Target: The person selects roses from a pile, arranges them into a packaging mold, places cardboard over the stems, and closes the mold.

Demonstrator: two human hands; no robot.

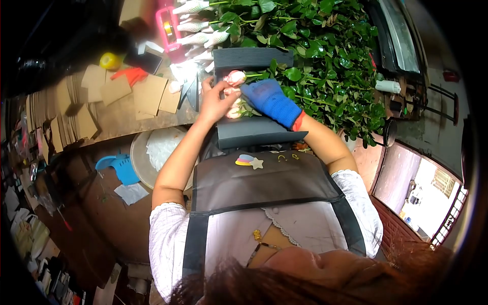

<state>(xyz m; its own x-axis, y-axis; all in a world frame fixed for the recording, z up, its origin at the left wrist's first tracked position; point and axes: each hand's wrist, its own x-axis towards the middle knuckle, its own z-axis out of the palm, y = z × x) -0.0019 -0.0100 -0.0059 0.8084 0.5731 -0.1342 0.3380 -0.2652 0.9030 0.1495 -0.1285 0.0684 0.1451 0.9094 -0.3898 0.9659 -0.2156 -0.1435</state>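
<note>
Several pale pink roses (234,78) lie with their heads to the left between two dark ridged strips. My bare left hand (212,100) is at the heads, its thumb and finger closed on one rose. My right hand (271,100), in a blue knitted glove, is on the stem side, fingers closed around the stems just behind the heads; its fingertips are partly hidden. The upper dark ridged strip (253,58) lies beyond the roses, and the lower strip (259,132) is in front, against my apron.
Leafy rose stems (325,66) cover the right of the table. White-netted rose heads (195,38) and a pink tape dispenser (169,30) lie at the back. Cardboard pieces (114,90), a phone (144,58) and a yellow fruit (110,61) are at left. A round bin (140,157) stands below.
</note>
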